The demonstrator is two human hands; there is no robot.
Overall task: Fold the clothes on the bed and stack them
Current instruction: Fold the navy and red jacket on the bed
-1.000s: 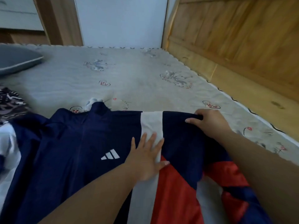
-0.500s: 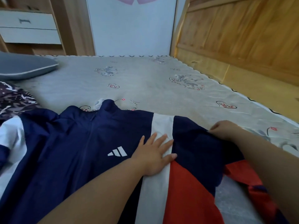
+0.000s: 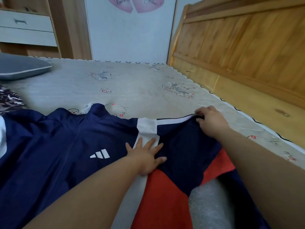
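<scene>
While hands [image 3: 148, 157] hide jacket [image 3: 49, 154] seams, its hem (lower) is cropped.

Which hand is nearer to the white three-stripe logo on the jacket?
Left. The left hand presses flat on the jacket just right of the logo. The right hand pinches the sleeve edge farther right, toward the headboard.

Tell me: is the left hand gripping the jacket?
No, the left hand lies flat with straight, spread fingers pressing on the jacket.
</scene>
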